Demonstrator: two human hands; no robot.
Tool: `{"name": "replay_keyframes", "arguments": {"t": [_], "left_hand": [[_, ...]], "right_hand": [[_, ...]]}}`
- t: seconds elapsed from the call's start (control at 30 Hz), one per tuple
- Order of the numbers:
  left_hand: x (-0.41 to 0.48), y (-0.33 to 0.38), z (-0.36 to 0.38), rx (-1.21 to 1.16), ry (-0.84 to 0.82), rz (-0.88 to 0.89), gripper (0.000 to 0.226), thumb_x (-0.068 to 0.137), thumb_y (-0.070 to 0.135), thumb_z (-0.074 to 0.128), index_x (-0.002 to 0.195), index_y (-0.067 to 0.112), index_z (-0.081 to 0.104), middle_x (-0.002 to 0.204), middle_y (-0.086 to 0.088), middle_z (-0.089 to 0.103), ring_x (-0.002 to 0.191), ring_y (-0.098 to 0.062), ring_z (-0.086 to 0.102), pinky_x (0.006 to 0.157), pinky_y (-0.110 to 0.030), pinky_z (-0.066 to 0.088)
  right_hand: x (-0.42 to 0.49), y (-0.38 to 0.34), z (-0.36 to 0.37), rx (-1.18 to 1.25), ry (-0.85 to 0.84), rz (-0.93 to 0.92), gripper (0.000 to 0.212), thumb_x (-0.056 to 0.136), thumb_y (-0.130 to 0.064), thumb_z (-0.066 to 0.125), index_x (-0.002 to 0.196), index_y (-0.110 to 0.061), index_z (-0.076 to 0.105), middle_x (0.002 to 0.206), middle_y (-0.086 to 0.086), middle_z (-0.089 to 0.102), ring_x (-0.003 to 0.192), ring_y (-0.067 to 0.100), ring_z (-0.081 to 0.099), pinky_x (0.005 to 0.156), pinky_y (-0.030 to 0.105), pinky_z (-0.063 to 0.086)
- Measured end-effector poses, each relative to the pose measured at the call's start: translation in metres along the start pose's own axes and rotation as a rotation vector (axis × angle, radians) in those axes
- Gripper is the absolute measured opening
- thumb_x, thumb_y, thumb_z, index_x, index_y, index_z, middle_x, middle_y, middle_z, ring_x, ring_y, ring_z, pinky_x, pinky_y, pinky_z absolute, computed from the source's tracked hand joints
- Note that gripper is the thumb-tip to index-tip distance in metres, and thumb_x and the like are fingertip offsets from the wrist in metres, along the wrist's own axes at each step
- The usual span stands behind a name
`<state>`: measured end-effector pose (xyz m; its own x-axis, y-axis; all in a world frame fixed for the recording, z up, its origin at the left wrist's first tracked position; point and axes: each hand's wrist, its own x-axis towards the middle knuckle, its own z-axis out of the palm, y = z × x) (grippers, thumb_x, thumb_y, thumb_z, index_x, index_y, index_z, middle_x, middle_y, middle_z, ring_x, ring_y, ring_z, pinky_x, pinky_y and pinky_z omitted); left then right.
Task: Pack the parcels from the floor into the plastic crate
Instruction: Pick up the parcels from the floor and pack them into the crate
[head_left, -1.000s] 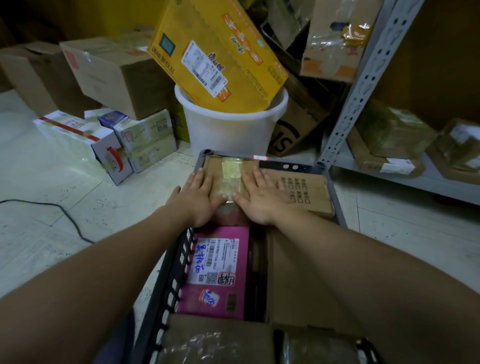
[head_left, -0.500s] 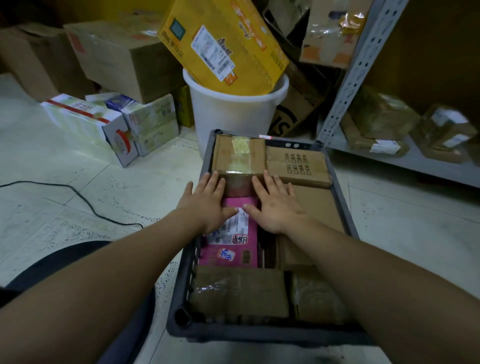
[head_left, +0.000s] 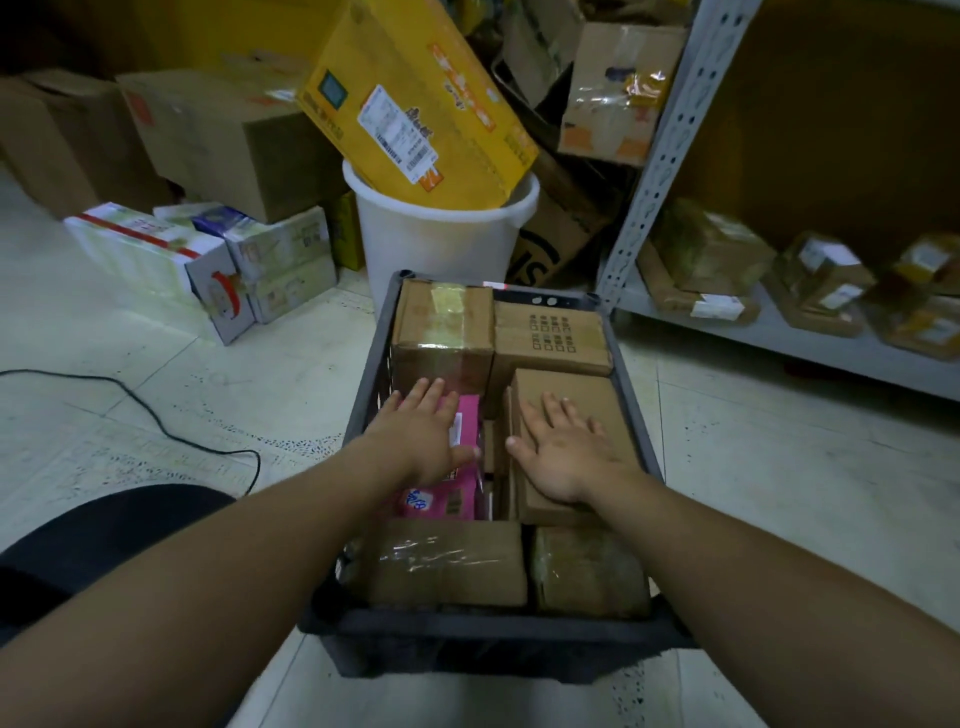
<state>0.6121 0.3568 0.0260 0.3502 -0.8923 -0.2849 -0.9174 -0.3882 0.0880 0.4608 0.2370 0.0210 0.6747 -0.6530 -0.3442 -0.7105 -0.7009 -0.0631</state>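
Two bare hands lie flat on parcels inside a dark grey plastic crate (head_left: 493, 642) that stands on a pale tiled floor (head_left: 779, 467), seen from above. The left hand (head_left: 423, 434) rests on a pink parcel with a white label (head_left: 441, 501) along the crate's left side. Its fingers (head_left: 428, 397) are straight and slightly spread, holding nothing. The right hand (head_left: 563, 454) rests on a plain brown cardboard box (head_left: 571, 384) just to the right, also with straight, wide fingers that grip nothing. A narrow dark gap runs between these two parcels.

At the far end stand a tall tape-wrapped brown box (head_left: 444, 332) and a lower brown box printed with small squares (head_left: 550, 338). At the near end lie two brown parcels wrapped in clear tape (head_left: 447, 564). The crate looks close to full. More parcels lie on the floor at far left, among them a white carton with a red stripe (head_left: 150, 260).

The parcel tops sit at uneven heights, so anything stacked on them could tilt and slide over the rim. Hard pressing may dent the cartons, and a thumb near the gap could get pinched if the parcels shift together.
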Motion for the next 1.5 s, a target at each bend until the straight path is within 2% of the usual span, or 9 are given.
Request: {"name": "replay_keyframes", "arguments": {"t": [0.27,0.4,0.57,0.8,0.97,1.13,1.3,1.37,1.5], "left_hand": [[0.006,0.039,0.021,-0.257,-0.138,-0.035,0.074,0.096,0.054,0.031,0.152,0.015,0.003,0.159,-0.009,-0.004,0.147,-0.024,-0.005,0.119,-0.04,0.004],[0.011,0.061,0.021,-0.509,-0.111,0.019,0.068,0.097,0.047,0.035,0.152,0.015,0.011,0.158,-0.011,0.013,0.146,-0.024,0.013,0.119,-0.033,0.012],[0.018,0.066,0.028,-0.68,-0.174,-0.024,0.066,0.095,0.048,0.04,0.151,0.022,0.017,0.153,-0.011,0.03,0.139,-0.026,0.031,0.115,-0.037,0.026],[0.014,0.065,0.025,-0.71,-0.171,-0.022,0.063,0.096,0.045,0.04,0.151,0.023,0.016,0.151,-0.011,0.031,0.136,-0.026,0.034,0.113,-0.038,0.028],[0.008,0.065,0.019,-0.764,-0.166,-0.057,0.055,0.099,0.037,0.04,0.149,0.023,0.022,0.143,-0.005,0.044,0.126,-0.023,0.046,0.097,-0.021,0.032],[0.002,0.061,0.012,-0.895,-0.114,-0.125,0.042,0.098,0.023,0.044,0.14,0.018,0.04,0.133,-0.006,0.056,0.114,-0.021,0.055,0.096,-0.026,0.042],[-0.006,0.045,0.004,-0.913,-0.111,-0.234,0.048,0.097,0.015,0.044,0.143,0.009,0.033,0.132,-0.013,0.054,0.105,-0.024,0.057,0.087,-0.027,0.046],[-0.008,0.04,0.004,-0.941,-0.103,-0.299,0.055,0.093,0.011,0.045,0.146,0.009,0.03,0.13,-0.015,0.055,0.106,-0.028,0.059,0.089,-0.035,0.05],[-0.011,0.038,-0.001,-0.805,-0.041,-0.347,0.053,0.092,0.011,0.04,0.144,0.008,0.032,0.14,-0.017,0.046,0.122,-0.032,0.049,0.096,-0.032,0.043]], "right_hand": [[0.013,0.006,0.006,0.093,-0.001,-0.069,0.058,0.102,-0.043,0.014,0.154,-0.025,-0.002,0.162,0.001,-0.011,0.148,0.021,-0.011,0.118,0.044,-0.004],[0.014,0.022,-0.001,0.068,-0.003,-0.02,0.058,0.101,-0.047,0.017,0.154,-0.031,0.001,0.162,-0.001,-0.008,0.148,0.025,-0.01,0.118,0.048,-0.002],[0.014,0.027,0.002,0.075,0.029,-0.015,0.056,0.102,-0.044,0.016,0.154,-0.029,0.003,0.163,0.0,-0.006,0.149,0.025,-0.007,0.119,0.046,-0.001],[0.01,0.036,-0.002,0.045,0.034,0.032,0.06,0.099,-0.054,0.015,0.154,-0.034,0.003,0.163,0.0,-0.007,0.148,0.028,-0.01,0.118,0.048,-0.005],[0.008,0.034,-0.003,0.074,0.029,0.08,0.065,0.096,-0.061,0.02,0.153,-0.035,0.005,0.163,0.0,-0.005,0.148,0.034,-0.008,0.118,0.048,0.0],[0.006,0.029,-0.003,0.145,0.049,0.019,0.061,0.097,-0.058,0.026,0.153,-0.036,0.015,0.163,0.001,0.002,0.147,0.034,-0.003,0.118,0.047,0.002],[0.002,0.019,-0.001,0.255,0.069,0.034,0.069,0.094,-0.062,0.034,0.153,-0.034,0.014,0.162,0.004,-0.005,0.147,0.035,-0.008,0.118,0.044,0.002],[0.0,0.01,0.0,0.302,0.124,0.061,0.075,0.092,-0.061,0.042,0.154,-0.029,0.014,0.162,0.007,-0.006,0.147,0.035,-0.006,0.118,0.041,0.003],[-0.001,0.004,0.003,0.401,0.149,0.093,0.082,0.089,-0.06,0.05,0.152,-0.018,0.021,0.161,0.01,0.003,0.147,0.035,0.002,0.118,0.04,0.011]]}}
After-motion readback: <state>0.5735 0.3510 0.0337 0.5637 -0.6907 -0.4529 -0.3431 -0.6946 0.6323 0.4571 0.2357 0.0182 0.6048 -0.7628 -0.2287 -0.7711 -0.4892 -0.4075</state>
